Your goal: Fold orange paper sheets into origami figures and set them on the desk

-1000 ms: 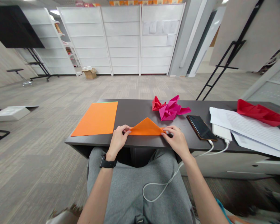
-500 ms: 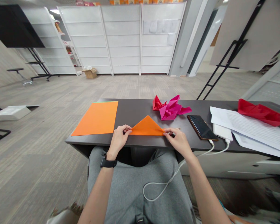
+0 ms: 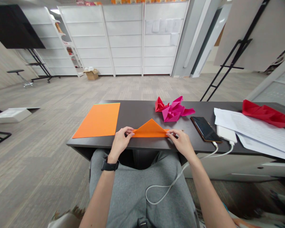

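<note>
A folded orange paper (image 3: pixel 150 129) lies near the front edge of the dark table, its peak pointing away from me and a straight strip along its near side. My left hand (image 3: pixel 123 137) pinches its left end between thumb and fingers. At the right end, my right hand (image 3: pixel 178 139) is closed on the paper in the same way. Left of it rests a stack of flat orange sheets (image 3: pixel 99 120), with a thin green edge at the back. Beyond my right hand sit a magenta folded paper figure (image 3: pixel 174 110) and a red one (image 3: pixel 160 105), touching or overlapping.
A phone (image 3: pixel 205 129) and a white power bank (image 3: pixel 226 134) lie on the right, with a white cable (image 3: pixel 173 182) trailing over my lap. Farther right are printed sheets (image 3: pixel 263 133) under a red folded paper (image 3: pixel 266 113). The dark table (image 3: pixel 135 109) ends close to my legs.
The ends of the orange paper now show as a squarer strip beside the peak, where they tapered before. Both hands have stayed nearly in place.
</note>
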`<state>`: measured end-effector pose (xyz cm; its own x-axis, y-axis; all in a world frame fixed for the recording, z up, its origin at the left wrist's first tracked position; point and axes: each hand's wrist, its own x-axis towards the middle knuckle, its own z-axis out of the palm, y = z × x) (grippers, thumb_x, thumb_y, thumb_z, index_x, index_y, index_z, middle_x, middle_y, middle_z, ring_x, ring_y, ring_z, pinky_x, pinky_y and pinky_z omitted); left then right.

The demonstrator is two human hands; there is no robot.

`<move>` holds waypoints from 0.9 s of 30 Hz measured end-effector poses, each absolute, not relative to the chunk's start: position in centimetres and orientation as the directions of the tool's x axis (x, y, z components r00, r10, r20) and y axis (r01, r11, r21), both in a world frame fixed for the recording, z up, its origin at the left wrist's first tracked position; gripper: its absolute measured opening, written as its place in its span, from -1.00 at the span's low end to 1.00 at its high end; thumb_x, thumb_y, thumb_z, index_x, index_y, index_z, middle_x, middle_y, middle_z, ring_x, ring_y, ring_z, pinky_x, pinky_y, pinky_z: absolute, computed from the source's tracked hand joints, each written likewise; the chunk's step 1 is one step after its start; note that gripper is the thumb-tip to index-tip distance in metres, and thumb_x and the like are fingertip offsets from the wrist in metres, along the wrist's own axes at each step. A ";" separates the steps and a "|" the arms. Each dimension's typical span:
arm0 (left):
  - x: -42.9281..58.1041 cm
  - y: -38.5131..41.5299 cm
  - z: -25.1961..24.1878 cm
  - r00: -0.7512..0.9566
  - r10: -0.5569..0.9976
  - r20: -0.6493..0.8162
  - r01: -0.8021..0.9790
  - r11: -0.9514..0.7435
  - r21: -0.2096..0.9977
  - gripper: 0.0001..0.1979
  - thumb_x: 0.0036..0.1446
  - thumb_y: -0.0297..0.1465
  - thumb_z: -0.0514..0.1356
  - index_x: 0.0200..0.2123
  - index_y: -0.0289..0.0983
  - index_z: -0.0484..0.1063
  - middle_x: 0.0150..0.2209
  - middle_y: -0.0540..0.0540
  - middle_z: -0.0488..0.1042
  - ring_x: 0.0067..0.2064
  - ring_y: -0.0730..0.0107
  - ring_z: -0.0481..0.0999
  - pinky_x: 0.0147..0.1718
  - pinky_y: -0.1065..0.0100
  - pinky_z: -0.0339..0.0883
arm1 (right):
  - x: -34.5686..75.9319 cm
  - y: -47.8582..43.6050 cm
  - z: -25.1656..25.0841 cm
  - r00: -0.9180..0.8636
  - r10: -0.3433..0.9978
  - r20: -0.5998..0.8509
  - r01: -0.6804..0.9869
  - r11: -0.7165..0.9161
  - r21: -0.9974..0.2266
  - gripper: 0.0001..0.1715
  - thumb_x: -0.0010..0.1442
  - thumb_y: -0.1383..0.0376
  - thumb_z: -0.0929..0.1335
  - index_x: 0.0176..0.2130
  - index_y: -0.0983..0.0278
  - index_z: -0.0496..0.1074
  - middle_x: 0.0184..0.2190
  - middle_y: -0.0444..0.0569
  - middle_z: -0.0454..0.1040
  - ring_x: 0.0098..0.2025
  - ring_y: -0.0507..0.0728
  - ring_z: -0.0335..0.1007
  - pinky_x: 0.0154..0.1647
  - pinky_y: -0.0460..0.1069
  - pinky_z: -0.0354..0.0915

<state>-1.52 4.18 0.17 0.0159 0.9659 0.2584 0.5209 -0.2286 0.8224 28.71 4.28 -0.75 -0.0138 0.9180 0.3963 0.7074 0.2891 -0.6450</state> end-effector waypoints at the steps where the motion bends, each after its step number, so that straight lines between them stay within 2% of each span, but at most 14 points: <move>1: -1.5 4.2 0.2 0.016 0.968 0.252 0.519 -0.223 0.825 -0.86 0.14 -0.47 0.23 -0.21 -0.23 0.54 -0.26 -0.07 0.60 -0.21 0.31 0.56 -0.11 0.28 0.41 | 28.7 4.2 -0.8 -0.016 0.921 0.390 0.706 0.287 -0.647 -0.59 0.24 -0.02 0.29 -0.33 0.17 0.58 -0.38 -0.02 0.61 -0.35 0.20 0.44 -0.23 0.08 0.31; 8: -1.2 4.2 -0.5 -0.025 0.959 0.282 0.611 -0.209 0.764 -0.90 0.15 -0.51 0.21 -0.30 -0.23 0.53 -0.36 -0.04 0.53 -0.30 0.34 0.51 -0.18 0.30 0.39 | 28.8 4.0 -1.0 0.028 0.930 0.367 0.718 0.237 -0.654 -0.56 0.24 -0.03 0.29 -0.29 0.19 0.61 -0.43 -0.02 0.60 -0.43 0.17 0.40 -0.33 0.05 0.28; 11: -0.9 4.0 -0.5 0.008 0.941 0.338 0.663 -0.258 0.702 -0.87 0.18 -0.53 0.18 -0.30 -0.21 0.50 -0.35 -0.04 0.52 -0.25 0.30 0.49 -0.16 0.27 0.37 | 28.7 4.1 -0.8 0.014 0.938 0.347 0.700 0.239 -0.673 -0.61 0.22 0.01 0.31 -0.29 0.19 0.61 -0.41 -0.03 0.60 -0.41 0.16 0.42 -0.31 0.05 0.31; 15: -0.6 3.8 -0.1 0.016 0.929 0.370 0.715 -0.269 0.645 -0.84 0.18 -0.57 0.16 -0.35 -0.21 0.45 -0.34 -0.05 0.50 -0.23 0.26 0.46 -0.15 0.24 0.34 | 28.8 4.1 -0.6 -0.041 0.940 0.339 0.665 0.279 -0.693 -0.66 0.18 0.10 0.34 -0.15 0.19 0.59 -0.36 -0.05 0.62 -0.35 0.16 0.48 -0.23 0.06 0.35; 20: -0.5 3.9 -0.1 0.015 0.933 0.359 0.743 -0.251 0.621 -0.86 0.20 -0.55 0.15 -0.34 -0.20 0.43 -0.32 -0.06 0.48 -0.22 0.24 0.44 -0.14 0.22 0.32 | 28.7 3.9 -0.7 -0.032 0.932 0.362 0.709 0.276 -0.649 -0.71 0.17 0.12 0.33 -0.27 0.18 0.60 -0.41 -0.05 0.58 -0.36 0.17 0.47 -0.22 0.08 0.36; 23: -0.8 4.1 -0.5 0.047 0.927 0.373 0.753 -0.278 0.596 -0.90 0.23 -0.49 0.16 -0.28 -0.20 0.45 -0.22 -0.08 0.48 -0.15 0.22 0.44 -0.07 0.19 0.32 | 28.5 4.0 -0.8 -0.035 0.910 0.412 0.712 0.312 -0.629 -0.75 0.19 0.15 0.33 -0.29 0.19 0.57 -0.31 -0.01 0.58 -0.29 0.19 0.49 -0.14 0.11 0.37; 27: -1.1 4.2 -0.9 0.021 0.925 0.380 0.776 -0.255 0.577 -0.93 0.23 -0.40 0.21 -0.22 -0.17 0.49 -0.12 -0.11 0.45 -0.05 0.15 0.43 0.02 0.14 0.30 | 28.5 4.2 -1.2 -0.034 0.889 0.457 0.743 0.328 -0.583 -0.77 0.22 0.16 0.33 -0.29 0.17 0.56 -0.07 0.05 0.50 -0.05 0.25 0.46 0.01 0.17 0.34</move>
<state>-1.12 4.24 -0.94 0.0213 0.9247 0.3800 0.7756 -0.2552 0.5773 28.51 4.22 -1.17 -0.0337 0.8888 0.4570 0.7432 0.3280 -0.5831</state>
